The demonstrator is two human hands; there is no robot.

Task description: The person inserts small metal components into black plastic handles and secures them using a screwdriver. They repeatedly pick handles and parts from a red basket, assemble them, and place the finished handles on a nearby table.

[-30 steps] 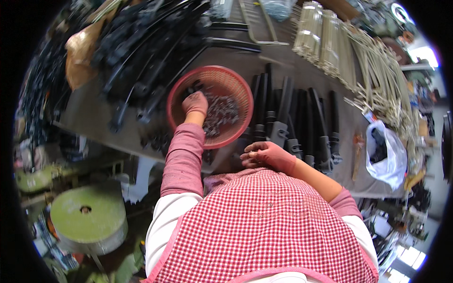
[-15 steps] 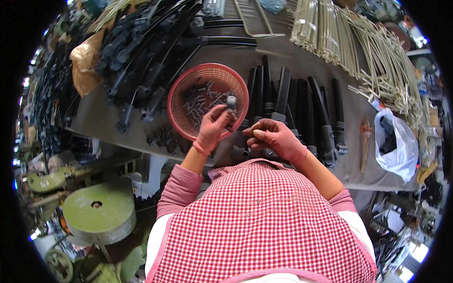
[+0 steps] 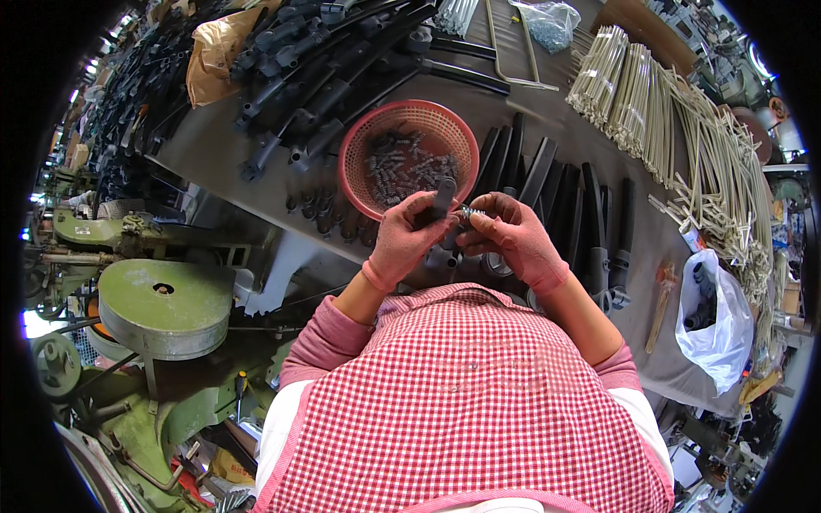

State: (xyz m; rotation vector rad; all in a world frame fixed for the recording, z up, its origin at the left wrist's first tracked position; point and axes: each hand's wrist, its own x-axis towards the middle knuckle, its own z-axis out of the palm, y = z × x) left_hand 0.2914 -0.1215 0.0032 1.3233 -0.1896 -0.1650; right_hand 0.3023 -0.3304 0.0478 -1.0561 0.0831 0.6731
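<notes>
Both my hands wear pinkish-red gloves with darkened fingertips and meet in front of the apron, just below the basket. My left hand grips a dark grey plastic part, rounded at its upper end. Pinched in my right hand is a small metal spring, held against or right beside the grey part; its exact seating is hidden by my fingers. A red perforated basket with several loose metal springs lies just beyond my left hand.
Black tubes with grey ends lie beyond my right hand. Small dark parts sit left of the basket. Black levers, pale rod bundles and a white plastic bag surround the work. A green machine stands left.
My left hand has come out from over the basket toward my right hand, and the two now meet. The grey part has turned upright. The view has shifted, so the table appears farther right.
</notes>
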